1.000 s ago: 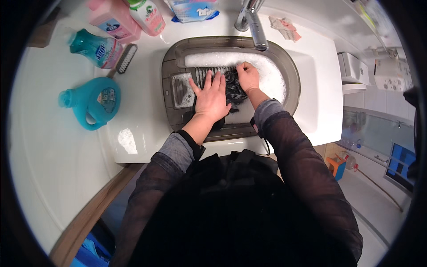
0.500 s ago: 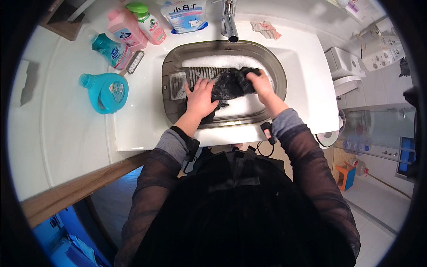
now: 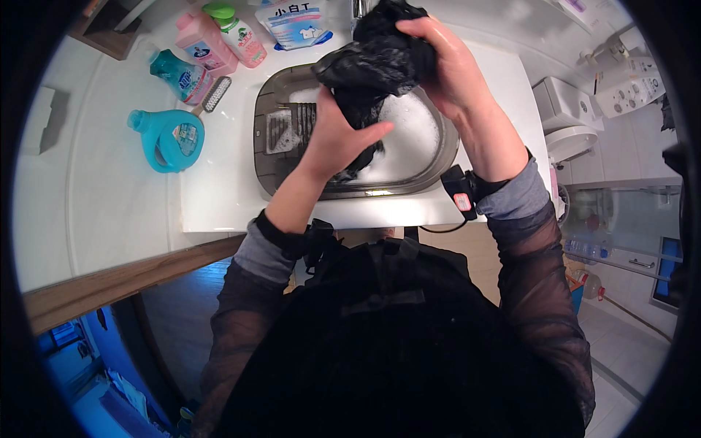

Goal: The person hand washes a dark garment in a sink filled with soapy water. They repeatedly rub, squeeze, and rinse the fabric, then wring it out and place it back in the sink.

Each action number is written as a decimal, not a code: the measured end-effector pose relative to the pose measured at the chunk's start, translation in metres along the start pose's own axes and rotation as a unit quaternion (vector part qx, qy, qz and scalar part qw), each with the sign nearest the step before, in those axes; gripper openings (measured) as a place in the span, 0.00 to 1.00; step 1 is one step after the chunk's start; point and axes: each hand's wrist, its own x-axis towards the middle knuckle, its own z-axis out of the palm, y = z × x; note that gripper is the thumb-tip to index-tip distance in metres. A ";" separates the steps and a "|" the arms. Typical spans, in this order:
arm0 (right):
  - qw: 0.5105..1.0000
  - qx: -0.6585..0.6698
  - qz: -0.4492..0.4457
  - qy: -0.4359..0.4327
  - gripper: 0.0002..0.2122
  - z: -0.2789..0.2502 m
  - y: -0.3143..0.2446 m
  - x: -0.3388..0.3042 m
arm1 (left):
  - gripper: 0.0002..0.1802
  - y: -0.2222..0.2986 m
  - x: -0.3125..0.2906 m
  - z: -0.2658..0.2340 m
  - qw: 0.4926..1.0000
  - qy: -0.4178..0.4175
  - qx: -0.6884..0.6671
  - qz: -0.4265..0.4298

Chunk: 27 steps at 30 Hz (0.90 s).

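A wet black cloth garment (image 3: pixel 380 66) is bunched up and raised above a grey washbasin (image 3: pixel 264 164), part of it hanging down toward the suds. My right hand (image 3: pixel 456 73) grips its upper right side, thumb on top. Lower on the left, my left hand (image 3: pixel 336 142) holds the hanging part, its thumb stretched out across the cloth and its other fingers mostly hidden. White suds (image 3: pixel 416 135) fill much of the basin. Beside them, a ribbed washboard section (image 3: pixel 303 120) shows at the left.
The basin rests in a white sink (image 3: pixel 219 208). Left of it stand a turquoise detergent bottle (image 3: pixel 169 142), a teal bottle (image 3: pixel 175 73), a pink bottle (image 3: pixel 204 44), a green-capped pump bottle (image 3: pixel 237 36) and a brush (image 3: pixel 217 95). Behind are a detergent pouch (image 3: pixel 296 25) and a mostly hidden faucet (image 3: pixel 358 9).
Both hands have lifted the black garment up off the washboard and suds, away from my body, so it now covers most of the faucet. My left hand no longer presses flat on the cloth.
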 end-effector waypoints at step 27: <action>0.946 -0.232 0.222 -0.041 0.20 -0.126 0.155 0.017 | 0.22 -0.019 0.008 -0.084 0.778 0.149 -0.499 -0.351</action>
